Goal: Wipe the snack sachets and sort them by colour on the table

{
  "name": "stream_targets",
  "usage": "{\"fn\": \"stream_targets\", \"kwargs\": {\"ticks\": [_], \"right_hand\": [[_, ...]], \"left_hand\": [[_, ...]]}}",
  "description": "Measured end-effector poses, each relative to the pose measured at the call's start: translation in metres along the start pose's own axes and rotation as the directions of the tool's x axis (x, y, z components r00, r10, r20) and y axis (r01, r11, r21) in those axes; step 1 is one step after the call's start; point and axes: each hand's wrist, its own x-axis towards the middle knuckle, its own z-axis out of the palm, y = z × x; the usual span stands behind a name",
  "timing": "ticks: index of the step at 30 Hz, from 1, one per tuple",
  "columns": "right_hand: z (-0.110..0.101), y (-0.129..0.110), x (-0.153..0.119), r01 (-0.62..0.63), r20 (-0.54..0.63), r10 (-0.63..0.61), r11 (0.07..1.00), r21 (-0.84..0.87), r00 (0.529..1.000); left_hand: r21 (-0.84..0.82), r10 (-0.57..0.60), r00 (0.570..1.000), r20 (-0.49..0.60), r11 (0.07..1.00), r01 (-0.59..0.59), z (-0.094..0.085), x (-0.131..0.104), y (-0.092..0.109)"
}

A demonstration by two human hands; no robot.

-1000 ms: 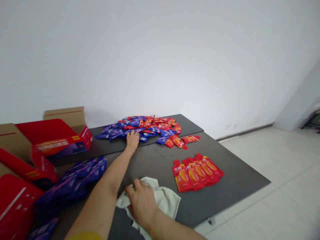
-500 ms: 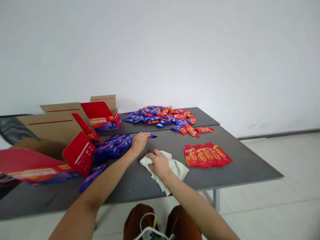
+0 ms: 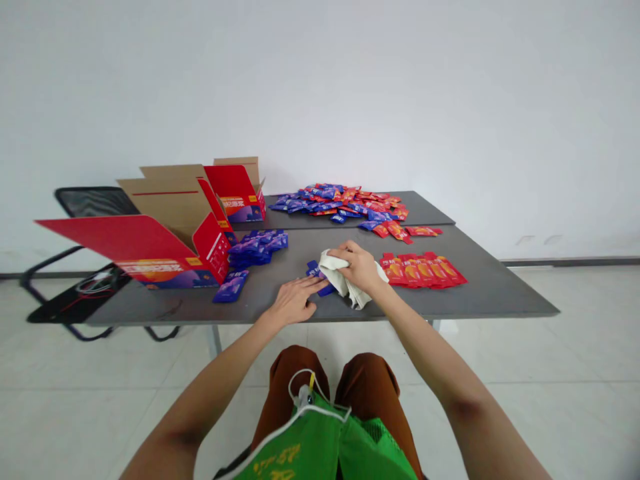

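Note:
My right hand (image 3: 358, 265) grips a white cloth (image 3: 345, 285) whose folds hang down to the table. Just left of the cloth a blue pouch (image 3: 314, 269) lies flat on the table, partly covered by the cloth and my fingers. My left hand (image 3: 295, 299) is palm down with its fingers stretched out, the tips touching the pouch. A row of red pouches (image 3: 420, 272) overlaps to the right of my right hand. Left of my left hand are a stack of blue pouches (image 3: 257, 248) and a single blue pouch (image 3: 231, 287).
Open red cardboard boxes (image 3: 165, 257) stand on the left of the dark table (image 3: 500, 293), flaps up. A mixed heap of blue and red pouches (image 3: 345, 203) lies at the back. A black chair (image 3: 75, 300) is beyond the table's left end.
My left hand has come down toward the table's front edge and now rests on a blue pouch. My right hand has lifted and bunched the cloth beside that pouch. The camera view has shifted.

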Motion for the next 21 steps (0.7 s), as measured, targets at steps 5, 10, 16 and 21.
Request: {"fn": "stream_targets", "kwargs": {"ticks": [5,10,16,21], "right_hand": [[0.035,-0.005,-0.013,0.128,0.302,-0.122,0.992,0.001,0.946],[0.049,-0.008,-0.001,0.055,0.360,-0.018,0.994,-0.095,0.933],[0.067,-0.006,0.033,-0.100,0.314,0.167,0.971,-0.218,0.934],[0.057,0.006,0.059,-0.132,0.286,0.176,0.977,-0.169,0.942]], "left_hand": [[0.027,-0.194,0.980,0.031,0.981,0.193,0.018,0.003,0.029],[-0.015,-0.369,0.929,0.009,0.929,0.369,0.031,0.014,0.036],[-0.079,-0.560,0.828,-0.037,0.827,0.556,0.034,0.024,0.036],[-0.017,-0.505,0.859,-0.085,0.863,0.505,0.032,0.007,0.045]]}}
